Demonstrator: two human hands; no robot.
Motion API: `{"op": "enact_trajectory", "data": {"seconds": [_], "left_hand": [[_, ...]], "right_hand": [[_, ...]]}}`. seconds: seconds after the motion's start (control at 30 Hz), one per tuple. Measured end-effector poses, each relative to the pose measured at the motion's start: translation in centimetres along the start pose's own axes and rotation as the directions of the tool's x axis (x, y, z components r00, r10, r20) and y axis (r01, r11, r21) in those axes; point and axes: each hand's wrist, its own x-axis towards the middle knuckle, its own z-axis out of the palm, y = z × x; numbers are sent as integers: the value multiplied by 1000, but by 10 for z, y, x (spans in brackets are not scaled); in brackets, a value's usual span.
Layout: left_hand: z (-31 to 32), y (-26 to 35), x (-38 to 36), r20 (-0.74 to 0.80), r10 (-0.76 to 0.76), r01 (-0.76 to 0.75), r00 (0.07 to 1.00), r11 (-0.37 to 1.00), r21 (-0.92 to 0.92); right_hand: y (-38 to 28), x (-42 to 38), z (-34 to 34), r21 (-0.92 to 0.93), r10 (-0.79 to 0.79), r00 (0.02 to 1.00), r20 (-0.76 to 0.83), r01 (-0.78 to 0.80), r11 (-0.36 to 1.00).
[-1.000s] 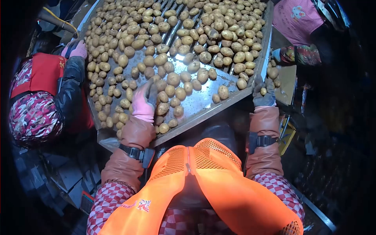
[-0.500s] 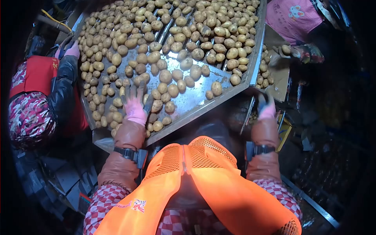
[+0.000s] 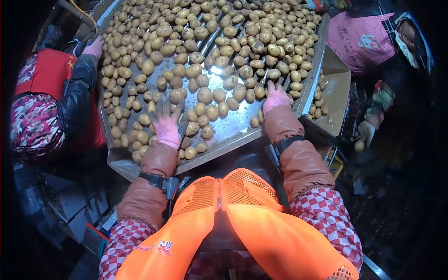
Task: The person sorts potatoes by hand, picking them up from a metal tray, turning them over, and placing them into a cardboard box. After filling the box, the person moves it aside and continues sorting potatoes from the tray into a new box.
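My left hand (image 3: 168, 123), in a pink glove with dark, dirty fingers, lies with fingers spread on several potatoes (image 3: 151, 107) near the front left of a metal sorting table (image 3: 238, 123). Over the right front part of the table, my right hand (image 3: 276, 99) reaches in, also gloved, its fingers apart and touching potatoes (image 3: 273, 74) there. Neither hand is closed around a potato. Between the two hands, loose potatoes (image 3: 204, 95) rest on the shiny metal, and a thick layer covers the far side.
At left, a co-worker's gloved hand (image 3: 94, 47) is at the table edge. A cardboard box (image 3: 336, 107) stands beside the right rim, next to more potatoes (image 3: 318, 100). Further right, another person's hand (image 3: 365, 133) holds a potato (image 3: 359, 146) low down.
My right hand has come from beyond the table's right edge onto the potatoes. My left hand stays spread in place. The hand at far right has moved down with a potato.
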Motion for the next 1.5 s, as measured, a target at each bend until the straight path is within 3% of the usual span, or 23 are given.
{"op": "enact_trajectory", "data": {"seconds": [0.13,0.23,0.33,0.43,0.47,0.57,0.6,0.67,0.8,0.93,1.03,1.13,1.17,1.27,1.33,1.37,1.43,1.5], "left_hand": [[-3,12,4,19,-57,58,998,996,-66],[-40,59,7,97,-11,26,995,988,-153],[-44,81,3,10,246,-235,969,937,-259],[-36,76,8,20,474,-418,880,796,-438],[-30,69,7,-14,451,-410,892,796,-445],[-28,47,-8,-98,357,-360,929,805,-472],[-32,40,-14,-95,341,-347,935,826,-445],[-35,31,-30,-98,328,-339,940,853,-396],[-35,11,-32,-116,247,-271,962,906,-325],[-41,-13,5,-200,-118,74,973,974,-215],[-29,-59,-19,-108,27,-47,994,981,-189],[-15,-86,-58,-90,-117,79,989,935,-346],[-18,-80,-64,-106,-196,159,975,944,-288],[-51,-37,-43,69,-203,215,977,930,-299],[-54,-2,-22,-92,17,-53,996,918,-393],[-48,5,-13,-86,71,-99,994,922,-374],[-33,8,7,-58,180,-189,982,923,-335],[-10,-18,11,-56,168,-177,984,950,-258]], "right_hand": [[12,2,16,90,-113,987,-118,124,988],[17,0,12,133,-118,989,-86,129,983],[13,-4,5,228,-94,994,-61,106,968],[17,4,16,271,-31,997,-68,48,961],[22,4,26,278,-50,988,-144,89,957],[0,-25,-4,179,-16,1000,-23,20,984],[4,-31,5,269,-142,985,-96,163,949],[-2,-37,21,295,-158,978,-134,192,936],[-9,-31,8,202,-76,997,-2,74,977],[2,-14,32,280,-150,989,3,143,949],[1,-19,25,311,-194,979,-68,205,928],[-5,-31,27,337,-175,982,-71,189,923],[-13,-40,22,320,-148,988,-45,154,935],[-19,-42,21,282,-134,991,-9,131,950],[-12,-28,18,287,-181,983,24,167,943],[-11,-20,21,191,-193,979,59,179,965],[-14,-17,19,190,-157,983,93,138,972],[-11,-12,28,157,-121,989,82,107,982]]}}
